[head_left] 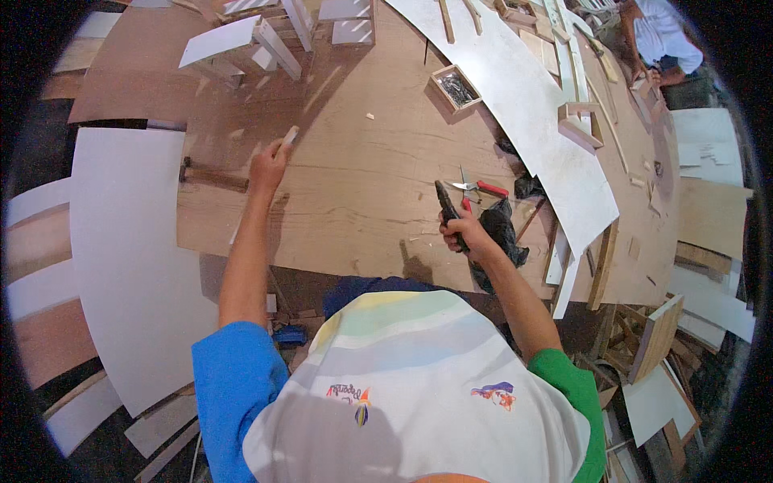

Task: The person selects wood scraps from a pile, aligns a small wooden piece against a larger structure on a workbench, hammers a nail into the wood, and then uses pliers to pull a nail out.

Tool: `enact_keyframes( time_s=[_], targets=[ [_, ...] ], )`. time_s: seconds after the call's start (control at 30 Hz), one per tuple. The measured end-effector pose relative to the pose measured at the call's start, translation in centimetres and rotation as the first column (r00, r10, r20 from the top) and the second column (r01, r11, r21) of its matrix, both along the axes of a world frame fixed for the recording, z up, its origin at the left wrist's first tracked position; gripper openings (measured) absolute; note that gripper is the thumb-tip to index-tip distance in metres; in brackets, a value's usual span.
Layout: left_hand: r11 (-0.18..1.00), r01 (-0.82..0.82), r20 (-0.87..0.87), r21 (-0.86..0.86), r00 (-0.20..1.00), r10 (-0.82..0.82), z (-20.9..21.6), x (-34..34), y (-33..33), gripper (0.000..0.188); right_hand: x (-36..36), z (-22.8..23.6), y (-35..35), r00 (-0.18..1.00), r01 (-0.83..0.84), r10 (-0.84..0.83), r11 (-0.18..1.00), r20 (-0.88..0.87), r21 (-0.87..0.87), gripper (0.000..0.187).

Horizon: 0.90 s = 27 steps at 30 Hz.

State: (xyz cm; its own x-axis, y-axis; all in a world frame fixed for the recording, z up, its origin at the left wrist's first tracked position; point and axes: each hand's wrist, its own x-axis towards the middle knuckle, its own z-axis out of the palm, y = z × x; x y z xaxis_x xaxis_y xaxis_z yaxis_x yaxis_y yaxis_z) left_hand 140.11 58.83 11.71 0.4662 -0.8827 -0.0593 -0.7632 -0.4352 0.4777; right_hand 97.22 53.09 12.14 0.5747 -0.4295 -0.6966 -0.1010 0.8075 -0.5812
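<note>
My left hand (268,171) is closed round a small pale strip (291,135), probably wood, held over the left part of the plywood tabletop (346,185). In my right hand (469,233) is a black hand tool (444,198) with a long narrow body; its exact kind is unclear. It points away from me and to the left. Just beyond that hand lie red-handled snips (489,188), their blades toward the left. A crumpled black plastic bag (501,229) sits to the right of the hand. Left of my left hand, a hammer (216,179) rests on the tabletop.
A wooden box (456,88) of nails or screws stands beyond, beside a long white board (515,88). Another wooden box (580,127) is at right. White-topped wooden frames (233,44) stand far left. A person (664,36) works far right. Boards (129,241) flank the table.
</note>
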Motion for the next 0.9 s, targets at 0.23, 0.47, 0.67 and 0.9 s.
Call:
enact_keyframes(
  time_s=[0.23, 0.47, 0.67, 0.9],
  targets=[
    [0.995, -0.037, -0.311, -0.097, 0.950, 0.005, -4.0, -11.9, -3.5, 0.041, 3.0, -3.8, -2.0, 0.944, -0.287, 0.090, 0.704, -0.318, -0.649, 0.028],
    [0.995, -0.018, -0.412, -0.095, 0.911, -0.023, -2.4, -16.2, -2.8, 0.044, 4.6, -3.6, -1.7, 0.979, -0.157, 0.094, 0.914, -0.180, -0.374, 0.043],
    [0.998, 0.027, -0.355, -0.064, 0.934, -0.048, -3.1, -16.9, -2.6, 0.043, 4.6, -3.1, -1.3, 0.989, 0.042, -0.031, 0.997, 0.143, -0.069, 0.060],
    [0.997, 0.054, -0.310, -0.047, 0.948, -0.066, -1.6, -17.2, -3.0, 0.041, 4.5, -0.6, -1.7, 0.947, -0.060, 0.009, 0.987, 0.321, 0.149, 0.078]
  ],
)
